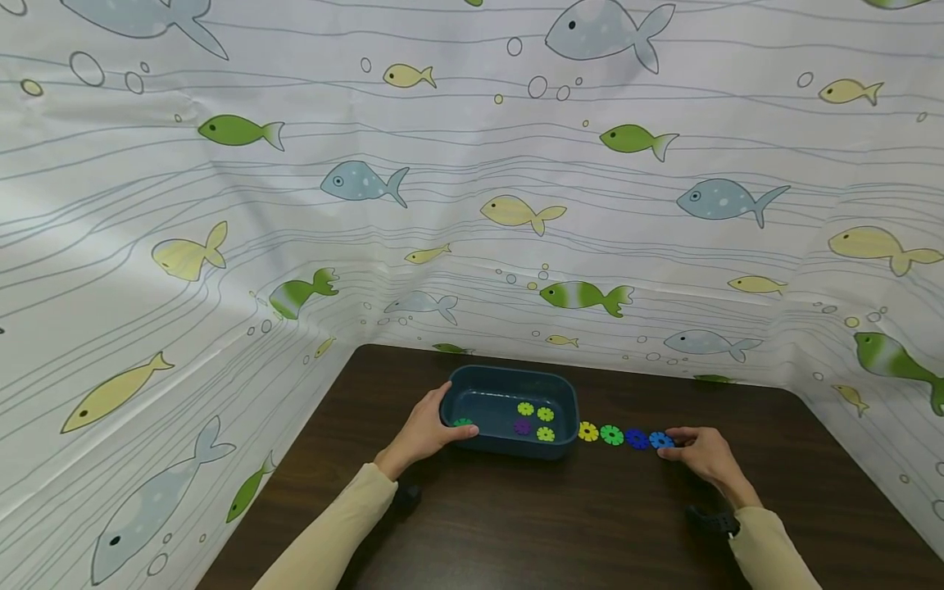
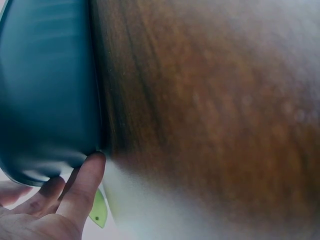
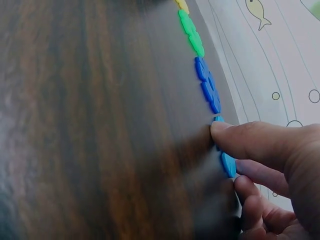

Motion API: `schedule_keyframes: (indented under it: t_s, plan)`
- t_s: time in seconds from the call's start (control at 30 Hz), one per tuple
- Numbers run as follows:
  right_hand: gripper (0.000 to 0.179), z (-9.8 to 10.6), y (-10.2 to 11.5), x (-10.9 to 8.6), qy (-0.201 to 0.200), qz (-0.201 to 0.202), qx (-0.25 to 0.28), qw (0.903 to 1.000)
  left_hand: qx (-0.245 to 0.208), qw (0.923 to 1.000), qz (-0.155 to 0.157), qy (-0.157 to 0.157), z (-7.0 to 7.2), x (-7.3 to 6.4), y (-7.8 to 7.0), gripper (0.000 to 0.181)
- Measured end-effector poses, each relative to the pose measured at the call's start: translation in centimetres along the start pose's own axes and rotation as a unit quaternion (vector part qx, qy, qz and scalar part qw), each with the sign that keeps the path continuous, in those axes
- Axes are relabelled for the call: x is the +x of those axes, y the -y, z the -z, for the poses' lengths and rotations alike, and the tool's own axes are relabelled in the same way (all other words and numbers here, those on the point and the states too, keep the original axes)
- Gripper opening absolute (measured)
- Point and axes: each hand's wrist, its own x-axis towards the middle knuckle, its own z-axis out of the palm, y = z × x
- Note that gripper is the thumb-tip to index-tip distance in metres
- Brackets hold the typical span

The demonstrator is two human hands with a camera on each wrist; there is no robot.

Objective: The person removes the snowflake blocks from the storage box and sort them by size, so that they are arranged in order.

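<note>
My left hand [image 1: 426, 428] grips the left end of a dark teal plastic bin [image 1: 509, 445], thumb over the front rim and fingers around the side. Inside the bin lie three yellow-green flower-shaped discs, a purple disc [image 1: 522, 427] and a green disc [image 1: 463, 423] near my thumb. A row of notched discs runs right from the bin: yellow [image 1: 587, 431], green [image 1: 611, 435], dark blue [image 1: 637, 439] and light blue. At the row's right end, my right hand [image 1: 706, 455] pinches the light blue disc [image 3: 228, 164] between thumb and fingers, close beside the dark blue one.
Everything stands on a dark brown wood-grain table [image 1: 560, 524]. White sheeting printed with fish [image 1: 516, 211] rises along the table's back and sides. A dark band [image 1: 714, 521] sits at the right wrist.
</note>
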Motion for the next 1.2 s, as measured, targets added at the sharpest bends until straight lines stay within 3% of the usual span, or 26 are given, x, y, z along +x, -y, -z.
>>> schedule_keyframes:
  t_s: [0.3, 0.57, 0.97, 1.2]
  plan:
    - [0.066, 0.0, 0.3, -0.2, 0.004, 0.008, -0.01, 0.9999, -0.001, 1.0, 0.001, 0.0, 0.2, -0.1, 0.1, 0.112]
    - [0.068, 0.1, 1.9, -0.7, -0.027, 0.031, -0.009, 0.9991, 0.003, 1.0, -0.001, 0.0, 0.4, 0.0, 0.1, 0.112]
    - [0.059, -1.4, 8.6, -0.9, -0.031, 0.092, 0.011, 0.9953, 0.003, 1.0, -0.002, 0.004, 0.3, 0.0, 0.4, 0.113]
    - [0.053, -3.6, 13.2, -0.6, -0.003, 0.145, 0.027, 0.9891, -0.009, 0.9999, -0.004, 0.006, 0.0, 0.1, 0.2, 0.113]
